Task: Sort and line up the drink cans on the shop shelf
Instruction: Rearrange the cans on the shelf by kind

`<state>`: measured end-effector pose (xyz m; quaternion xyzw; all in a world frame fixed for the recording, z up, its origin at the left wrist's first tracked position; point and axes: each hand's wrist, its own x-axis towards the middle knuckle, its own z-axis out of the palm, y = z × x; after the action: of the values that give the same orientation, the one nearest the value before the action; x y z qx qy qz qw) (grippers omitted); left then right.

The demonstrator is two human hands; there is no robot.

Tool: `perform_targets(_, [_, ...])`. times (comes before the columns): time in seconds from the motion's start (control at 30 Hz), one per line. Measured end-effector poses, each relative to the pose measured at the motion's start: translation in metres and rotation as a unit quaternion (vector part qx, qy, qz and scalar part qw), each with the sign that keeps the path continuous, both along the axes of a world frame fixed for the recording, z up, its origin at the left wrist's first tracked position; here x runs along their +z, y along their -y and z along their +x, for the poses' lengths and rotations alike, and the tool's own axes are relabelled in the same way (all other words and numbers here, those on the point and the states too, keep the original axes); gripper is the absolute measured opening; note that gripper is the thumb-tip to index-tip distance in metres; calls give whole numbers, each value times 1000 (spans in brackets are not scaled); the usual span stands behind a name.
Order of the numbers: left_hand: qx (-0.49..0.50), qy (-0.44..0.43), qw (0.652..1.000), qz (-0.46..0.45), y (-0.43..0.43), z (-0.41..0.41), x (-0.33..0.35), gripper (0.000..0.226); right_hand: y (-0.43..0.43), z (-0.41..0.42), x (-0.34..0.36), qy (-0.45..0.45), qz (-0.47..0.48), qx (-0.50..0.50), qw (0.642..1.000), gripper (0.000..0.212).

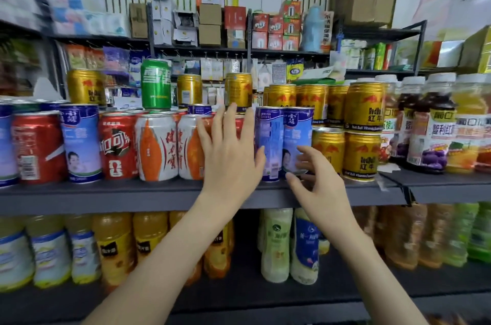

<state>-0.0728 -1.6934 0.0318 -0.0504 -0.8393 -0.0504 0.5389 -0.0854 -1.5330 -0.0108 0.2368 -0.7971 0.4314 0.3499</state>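
Note:
Two blue-and-lilac milk-drink cans (269, 130) (299, 126) stand side by side on the grey shelf (106, 195). My left hand (228, 157) is spread flat with straight fingers in front of a white-and-orange can (156, 146) and its neighbours, and its thumb lies against the left blue can. My right hand (318, 186) hovers at the base of the right blue can, fingers loosely bent, fingertips at its lower label; no firm grip shows. Gold Red Bull cans (364, 106) are stacked two high just to the right.
Left along the shelf stand mixed cans: red cola (118, 145), another blue can (81, 141), a red can (37, 146). A green can (156, 84) and gold cans (85, 87) sit on top of them. Juice bottles (430, 128) stand at right, and more bottles (276, 245) fill the shelf below.

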Motion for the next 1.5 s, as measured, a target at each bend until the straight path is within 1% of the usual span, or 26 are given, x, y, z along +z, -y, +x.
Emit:
perform_targets(0.13, [29, 14, 999, 22, 9, -1, 3, 56, 10, -1, -1, -6, 6, 25, 1000, 51])
perform_targets(0.27, [-26, 13, 999, 19, 15, -2, 4, 55, 23, -1, -2, 0, -5, 50, 999, 52])
perform_targets(0.47, [-54, 27, 998, 30, 18, 0, 8, 59, 33, 0, -3, -38, 8, 38, 999, 54])
perform_targets(0.67, [-57, 38, 998, -1, 27, 4, 2, 64, 45, 3, -3, -63, -4, 23, 998, 53])
perform_targets(0.87, [-59, 17, 998, -8, 52, 30, -4, 56, 72, 10, -1, -105, -16, 55, 993, 52])
perform_targets(1.03, [-8, 30, 999, 9, 99, 58, -13, 53, 115, 24, 6, -133, -5, 98, 986, 50])
perform_targets(1.2, [23, 25, 999, 28, 162, 86, -23, 51, 177, 50, 10, -186, -13, 120, 975, 46])
perform_targets(1.33, [53, 34, 997, 34, 228, 112, -31, 51, 244, 69, 8, -176, -13, 152, 972, 47])
perform_targets(1.5, [102, 79, 990, 63, 330, 148, -39, 52, 341, 92, 1, -138, -22, 195, 971, 47])
